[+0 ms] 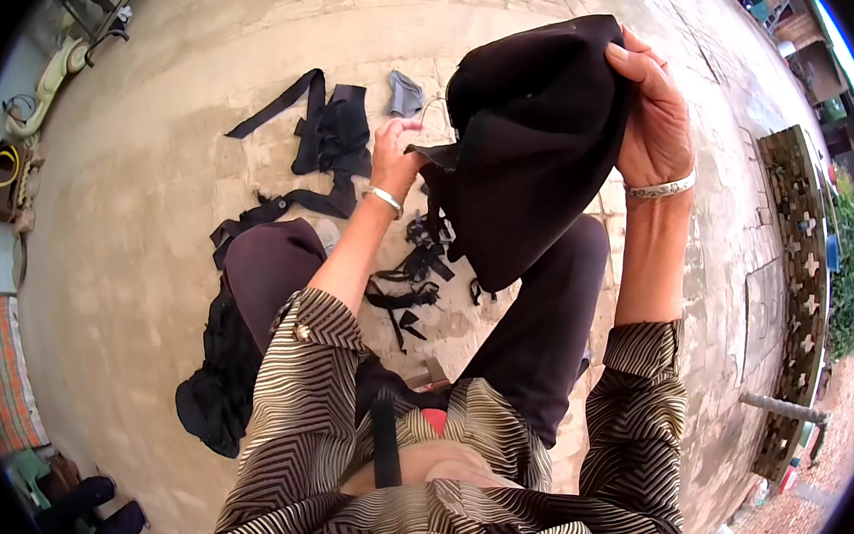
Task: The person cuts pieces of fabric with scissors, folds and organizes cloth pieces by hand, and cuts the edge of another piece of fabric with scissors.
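A large piece of black cloth (538,148) is held up in front of me above my knees, its folds hanging down. My right hand (652,114) grips its upper right corner, thumb on the near side. At the cloth's left edge, my left hand (398,159) pinches a narrow flap with a frayed border. A thin curved line shows just above those fingers; I cannot make out what it is. Below the cloth, dark scraps and strips (421,257) lie on the ground between my legs.
Black cloth pieces (341,128) and a grey scrap (403,93) lie on the concrete ahead. More black fabric (217,374) is heaped beside my left leg. A scooter (52,86) stands far left; a low patterned wall (798,268) runs along the right.
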The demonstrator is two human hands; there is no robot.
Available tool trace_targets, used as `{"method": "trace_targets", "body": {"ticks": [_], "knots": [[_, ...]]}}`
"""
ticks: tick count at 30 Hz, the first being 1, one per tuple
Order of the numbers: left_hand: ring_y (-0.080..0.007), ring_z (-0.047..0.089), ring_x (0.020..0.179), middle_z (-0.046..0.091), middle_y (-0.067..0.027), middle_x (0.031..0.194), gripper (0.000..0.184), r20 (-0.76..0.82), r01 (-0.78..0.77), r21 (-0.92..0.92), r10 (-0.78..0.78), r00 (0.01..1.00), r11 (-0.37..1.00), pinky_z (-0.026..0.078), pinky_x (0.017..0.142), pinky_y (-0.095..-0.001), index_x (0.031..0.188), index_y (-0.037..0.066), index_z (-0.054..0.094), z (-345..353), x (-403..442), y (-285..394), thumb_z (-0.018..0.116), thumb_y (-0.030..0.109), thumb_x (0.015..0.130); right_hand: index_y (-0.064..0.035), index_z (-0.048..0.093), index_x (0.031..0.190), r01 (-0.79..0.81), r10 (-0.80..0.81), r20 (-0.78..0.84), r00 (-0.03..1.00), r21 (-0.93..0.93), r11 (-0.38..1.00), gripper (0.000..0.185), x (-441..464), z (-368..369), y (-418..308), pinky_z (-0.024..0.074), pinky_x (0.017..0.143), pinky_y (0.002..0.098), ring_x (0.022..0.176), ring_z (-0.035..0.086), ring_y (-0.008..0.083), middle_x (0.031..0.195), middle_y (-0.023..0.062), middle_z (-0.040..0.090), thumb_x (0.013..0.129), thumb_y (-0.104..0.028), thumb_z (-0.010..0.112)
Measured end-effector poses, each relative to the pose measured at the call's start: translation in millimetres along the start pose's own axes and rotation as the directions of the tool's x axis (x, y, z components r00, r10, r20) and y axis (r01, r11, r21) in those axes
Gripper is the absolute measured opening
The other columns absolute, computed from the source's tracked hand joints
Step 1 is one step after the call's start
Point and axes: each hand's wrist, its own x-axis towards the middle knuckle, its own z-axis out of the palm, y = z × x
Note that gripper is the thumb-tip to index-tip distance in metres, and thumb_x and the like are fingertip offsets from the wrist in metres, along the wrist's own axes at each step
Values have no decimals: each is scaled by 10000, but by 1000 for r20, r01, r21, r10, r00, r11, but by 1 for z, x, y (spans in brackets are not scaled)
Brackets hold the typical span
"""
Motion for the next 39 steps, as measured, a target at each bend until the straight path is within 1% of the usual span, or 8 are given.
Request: {"method": "trace_targets", "body": {"ticks": [3,9,16,19,23,29,34,39], "knots": [[-90,577,728,634,-14,749,79,289,324,-195,-261,921,926,468,664,-251,801,26,668,-11,5,39,710,78,760,70,600,1034,81,-79,-49,996,37,996,157,10,-7,-15,568,830,271,852,684,171,947,113,682,897,40,530],[-50,493,618,586,18,668,10,5,123,-225,-125,992,967,392,562,-225,793,31,624,-35,34,52,615,35,792,-10,604,888,285,-292,-228,929,-65,956,70,42,-50,-54,560,798,265,820,667,162,870,71,661,867,57,606],[-54,477,578,567,17,648,52,-248,-318,204,363,898,926,393,524,-235,848,37,609,-125,88,165,606,10,804,-41,587,896,270,-314,-266,911,-189,944,32,31,-103,-79,539,858,408,910,668,237,928,101,682,887,-21,610],[-75,552,615,610,-21,678,122,-206,-479,418,594,778,772,448,570,-243,894,43,619,-152,56,224,624,-16,787,-35,588,914,225,-290,-314,904,-226,948,30,9,-111,-72,544,848,410,905,671,240,941,111,681,892,-18,598],[-210,605,596,630,-95,753,223,276,-699,647,761,587,305,490,547,-300,911,18,604,-174,-44,279,649,-58,706,-1,584,963,116,-207,-385,899,-248,962,75,-36,-127,-41,558,778,390,826,665,222,923,112,665,889,-6,572],[-88,462,471,421,13,599,143,784,-875,136,490,382,464,339,387,-208,760,1,581,-148,-186,277,646,80,658,-3,573,1062,-6,-71,-486,871,-155,988,169,-149,-160,12,540,830,350,909,650,185,1021,90,666,903,-13,516],[-210,606,522,501,-80,657,177,861,-496,62,205,465,866,483,438,-314,823,2,486,-74,-235,240,612,5,699,2,564,1051,-14,32,-646,763,33,999,177,-215,-234,78,544,836,379,947,642,207,1026,84,654,879,5,517],[-201,593,605,490,-71,707,187,875,-473,134,119,469,871,472,454,-315,853,26,484,-61,-242,210,638,44,749,27,597,1103,-103,189,-733,653,162,981,234,-233,-268,117,538,864,412,1014,639,264,1144,141,654,909,-93,547]]}}
